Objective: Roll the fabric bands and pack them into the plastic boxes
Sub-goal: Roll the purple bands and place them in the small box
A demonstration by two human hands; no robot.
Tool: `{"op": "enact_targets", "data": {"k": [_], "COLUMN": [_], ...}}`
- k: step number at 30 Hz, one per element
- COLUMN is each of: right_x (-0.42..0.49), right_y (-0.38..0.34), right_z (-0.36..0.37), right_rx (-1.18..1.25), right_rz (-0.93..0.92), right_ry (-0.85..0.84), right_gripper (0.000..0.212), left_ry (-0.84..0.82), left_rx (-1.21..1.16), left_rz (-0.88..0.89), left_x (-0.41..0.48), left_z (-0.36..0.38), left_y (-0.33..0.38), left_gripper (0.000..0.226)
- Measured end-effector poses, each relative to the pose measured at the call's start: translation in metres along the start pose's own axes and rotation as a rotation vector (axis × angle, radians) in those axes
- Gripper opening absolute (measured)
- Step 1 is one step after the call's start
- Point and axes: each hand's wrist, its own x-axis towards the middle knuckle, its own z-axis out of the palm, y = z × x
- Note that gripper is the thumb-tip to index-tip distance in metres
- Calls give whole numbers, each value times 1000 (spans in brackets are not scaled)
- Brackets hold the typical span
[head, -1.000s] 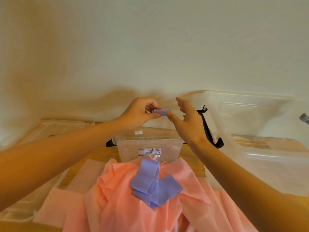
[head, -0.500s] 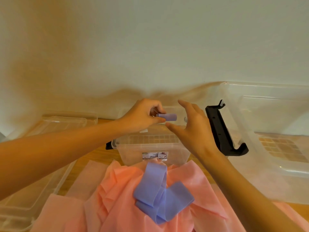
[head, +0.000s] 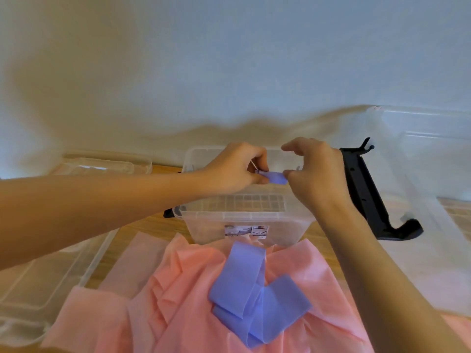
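Note:
A small rolled purple fabric band (head: 275, 177) is held over the open small clear plastic box (head: 244, 220). My left hand (head: 237, 168) pinches its left end between thumb and curled fingers. My right hand (head: 314, 169) touches its right end with the thumb, its fingers arched above. A loose purple band (head: 257, 294) lies folded on a heap of pink bands (head: 178, 301) in front of the box.
A larger clear box (head: 418, 159) with a black latch handle (head: 369, 197) stands at the right. Clear lids (head: 46, 284) lie at the left on the wooden table (head: 142, 225). A pale wall rises close behind.
Both hands have lowered with the rolled purple band toward the small box's opening. My right hand has closed in on the roll's right end. The view has tilted down.

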Motion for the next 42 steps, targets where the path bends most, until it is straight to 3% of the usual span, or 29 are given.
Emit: {"op": "enact_targets", "data": {"k": [9, 13, 21, 28, 34, 40, 42], "right_x": [-22, -34, -39, -39, -38, -38, -38], "right_y": [10, 18, 26, 30, 29, 28, 28], "right_z": [-3, -3, 0, 1, 1, 0, -1], "right_rx": [104, 137, 166, 178, 214, 224, 203], "right_rz": [-8, -18, -66, -75, -73, -56, -62], "right_ry": [37, 1, -43, -46, -62, -102, -103], "right_gripper": [69, 78, 79, 78, 80, 80, 80], "left_ry": [-25, -54, -86, -142, -189, -367, -421], "left_rx": [88, 137, 234, 350, 350, 546, 622], "left_rz": [-16, -32, 42, 39, 26, 85, 116], "left_x": [1, 3, 10, 9, 11, 16, 17], "left_z": [19, 22, 37, 46, 49, 49, 48], "left_y": [0, -1, -3, -8, -8, 0, 2], "left_gripper": [24, 13, 34, 6, 7, 16, 6]}}
